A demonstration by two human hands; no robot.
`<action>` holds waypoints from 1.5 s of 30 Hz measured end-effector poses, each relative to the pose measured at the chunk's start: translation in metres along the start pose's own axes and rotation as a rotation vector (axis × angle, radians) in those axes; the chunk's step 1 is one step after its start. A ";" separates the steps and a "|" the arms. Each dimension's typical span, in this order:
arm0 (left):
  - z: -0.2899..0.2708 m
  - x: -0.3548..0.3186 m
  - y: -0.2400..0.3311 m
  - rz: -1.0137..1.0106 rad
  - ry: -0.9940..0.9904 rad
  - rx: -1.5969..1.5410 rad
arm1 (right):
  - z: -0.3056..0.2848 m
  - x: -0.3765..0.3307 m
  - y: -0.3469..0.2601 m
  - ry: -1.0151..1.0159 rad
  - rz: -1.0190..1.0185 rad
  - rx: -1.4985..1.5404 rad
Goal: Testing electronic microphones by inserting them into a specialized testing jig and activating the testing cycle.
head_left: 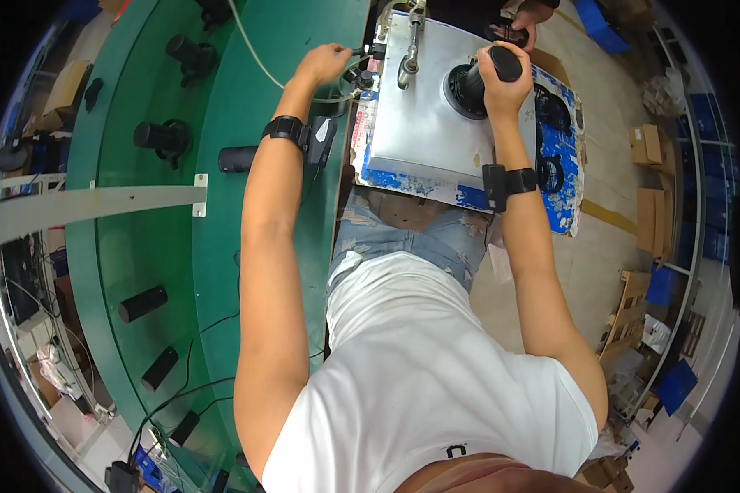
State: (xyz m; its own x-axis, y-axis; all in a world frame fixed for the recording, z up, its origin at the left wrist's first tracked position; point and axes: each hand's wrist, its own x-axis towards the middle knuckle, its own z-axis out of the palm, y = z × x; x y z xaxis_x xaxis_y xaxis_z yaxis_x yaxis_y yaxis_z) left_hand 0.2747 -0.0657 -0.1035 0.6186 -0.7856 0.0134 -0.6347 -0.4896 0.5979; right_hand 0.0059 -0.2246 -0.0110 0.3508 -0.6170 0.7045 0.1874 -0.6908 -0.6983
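My right hand is closed around the top of a black cylindrical part that stands on a grey metal plate. My left hand reaches to the plate's left edge, fingers curled at a thin pale cable and small black fittings. A metal lever fixture rises from the plate between my hands. Both wrists wear black bands.
A green curved conveyor on my left carries several black cylinders. The plate rests on a blue-and-white covered stand. Another person's hand works beyond the plate. Cardboard boxes and blue bins sit at right.
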 end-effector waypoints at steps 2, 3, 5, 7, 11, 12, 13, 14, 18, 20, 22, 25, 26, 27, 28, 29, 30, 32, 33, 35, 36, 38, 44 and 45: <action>-0.001 -0.013 -0.007 0.124 0.111 -0.012 | -0.004 0.009 -0.010 0.006 -0.179 -0.218; -0.005 -0.030 -0.010 0.116 0.120 -0.003 | -0.006 0.019 -0.016 0.015 -0.356 -0.444; -0.025 -0.070 0.034 0.108 0.424 -0.360 | -0.016 0.064 -0.075 0.343 -0.277 0.281; -0.069 -0.128 0.083 0.283 0.682 -0.510 | -0.042 0.103 -0.145 0.364 -0.269 0.299; -0.093 -0.207 0.167 0.677 0.763 -0.428 | 0.001 0.034 -0.167 -0.329 0.028 0.502; -0.078 -0.223 0.184 0.607 0.679 -0.391 | 0.005 0.005 -0.164 -0.400 0.034 0.485; -0.068 -0.228 0.188 0.540 0.602 -0.358 | 0.012 -0.014 -0.158 -0.469 0.024 0.470; -0.067 -0.235 0.174 0.493 0.645 -0.322 | 0.025 -0.033 -0.161 -0.481 0.046 0.528; -0.094 -0.298 0.097 -0.046 0.657 -0.425 | 0.043 -0.074 -0.171 -0.655 -0.085 0.389; -0.114 -0.333 0.042 -0.262 1.044 -0.526 | 0.019 -0.077 -0.145 -0.790 0.069 0.325; -0.130 -0.369 -0.036 -0.311 1.362 -0.364 | 0.004 -0.086 -0.127 -0.892 0.257 0.224; -0.145 -0.388 -0.114 -0.431 1.479 -0.242 | 0.002 -0.093 -0.090 -0.843 0.369 0.238; -0.147 -0.392 -0.138 -0.443 1.448 -0.223 | 0.006 -0.097 -0.079 -0.838 0.372 0.245; -0.147 -0.392 -0.157 -0.456 1.417 -0.207 | 0.013 -0.099 -0.068 -0.821 0.412 0.250; -0.145 -0.393 -0.172 -0.452 1.422 -0.195 | 0.023 -0.100 -0.062 -0.808 0.448 0.264; -0.142 -0.389 -0.178 -0.541 1.392 -0.178 | 0.022 -0.101 -0.062 -0.801 0.454 0.264; -0.140 -0.388 -0.185 -0.629 1.362 -0.158 | 0.023 -0.101 -0.063 -0.761 0.470 0.266; -0.147 -0.386 -0.190 -0.646 1.325 -0.156 | 0.020 -0.103 -0.060 -0.709 0.496 0.268; -0.153 -0.388 -0.192 -0.670 1.299 -0.154 | 0.016 -0.106 -0.057 -0.723 0.473 0.251; -0.176 -0.401 -0.198 -0.530 1.219 -0.179 | 0.014 -0.109 -0.056 -0.725 0.464 0.232; -0.188 -0.399 -0.199 -0.459 1.282 -0.199 | 0.013 -0.106 -0.057 -0.736 0.441 0.198; -0.217 -0.413 -0.201 -0.451 1.355 -0.014 | 0.011 -0.106 -0.060 -0.747 0.430 0.166; -0.226 -0.498 -0.249 -0.828 0.882 0.768 | 0.022 -0.105 -0.069 -0.667 0.367 0.160; -0.220 -0.502 -0.246 -0.794 0.861 0.666 | 0.020 -0.107 -0.067 -0.675 0.389 0.163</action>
State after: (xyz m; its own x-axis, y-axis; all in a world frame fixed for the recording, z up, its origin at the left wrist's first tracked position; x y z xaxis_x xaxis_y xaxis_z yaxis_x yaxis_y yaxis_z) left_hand 0.2223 0.5319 -0.0809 0.8569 0.1594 0.4902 0.0779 -0.9801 0.1825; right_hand -0.0261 -0.1048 -0.0421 0.8890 -0.4049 0.2139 0.0510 -0.3766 -0.9250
